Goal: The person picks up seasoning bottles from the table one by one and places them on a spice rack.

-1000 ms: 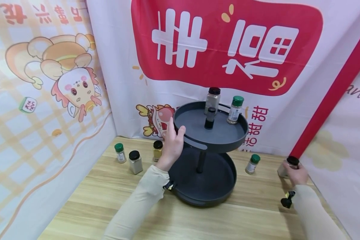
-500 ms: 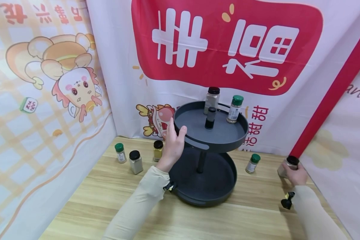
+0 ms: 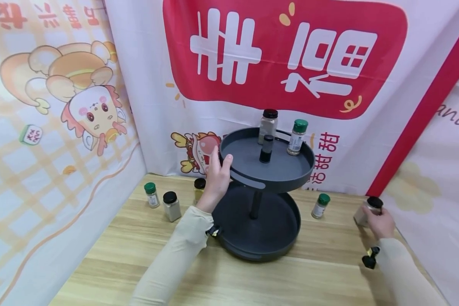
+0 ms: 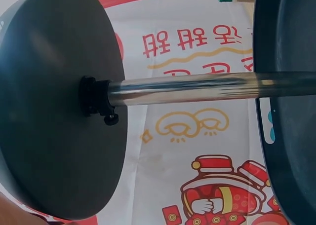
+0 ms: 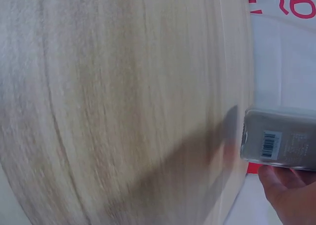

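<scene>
My left hand point(image 3: 217, 178) touches the left rim of the upper tray point(image 3: 245, 161) of a dark grey two-tier round stand, fingers straight and thumb raised. In the left wrist view, a metal pole point(image 4: 187, 89) joins that tray's underside point(image 4: 54, 101) to the lower tray point(image 4: 298, 151). At the far right of the table, my right hand point(image 3: 381, 223) grips a clear square spice jar point(image 3: 361, 216) with a black lid. A barcode label point(image 5: 270, 145) shows on this jar in the right wrist view. A black-lidded jar point(image 3: 267, 126), a green-lidded jar point(image 3: 295, 143) and the stand's small dark centre post point(image 3: 265, 151) rise from the upper tray.
Left of the stand are a green-lidded jar point(image 3: 152, 199), a black-lidded square jar point(image 3: 172, 209) and a yellowish jar point(image 3: 199, 187), partly behind my left hand. Another green-lidded jar point(image 3: 319, 209) stands right of the stand. Printed cloth point(image 3: 149, 85) hangs behind the wooden table point(image 3: 313, 280).
The head view has shifted a little. My right hand and the gripped jar have moved slightly rightward. My left hand stays at the upper tray's rim.
</scene>
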`<act>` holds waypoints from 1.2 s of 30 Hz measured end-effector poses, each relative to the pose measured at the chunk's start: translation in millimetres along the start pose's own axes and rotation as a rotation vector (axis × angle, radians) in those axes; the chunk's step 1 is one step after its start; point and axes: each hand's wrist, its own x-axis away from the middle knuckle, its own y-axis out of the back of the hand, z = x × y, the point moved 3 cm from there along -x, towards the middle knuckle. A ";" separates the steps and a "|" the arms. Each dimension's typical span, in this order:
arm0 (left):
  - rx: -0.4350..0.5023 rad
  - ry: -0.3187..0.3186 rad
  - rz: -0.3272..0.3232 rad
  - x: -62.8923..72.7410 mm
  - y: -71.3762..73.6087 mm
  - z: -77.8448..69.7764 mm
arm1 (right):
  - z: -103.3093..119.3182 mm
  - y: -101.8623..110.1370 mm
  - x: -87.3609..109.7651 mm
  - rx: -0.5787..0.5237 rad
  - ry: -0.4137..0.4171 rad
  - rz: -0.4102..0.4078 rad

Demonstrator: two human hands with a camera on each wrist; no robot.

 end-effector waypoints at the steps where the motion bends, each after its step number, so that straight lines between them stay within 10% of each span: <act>1: 0.005 0.000 0.003 -1.4 0.2 0.4 | 1.5 1.0 0.1 0.003 0.007 -0.001; 36: 0.243 0.066 0.089 -25.6 3.6 14.9 | 102.2 28.9 26.1 0.006 0.299 -0.109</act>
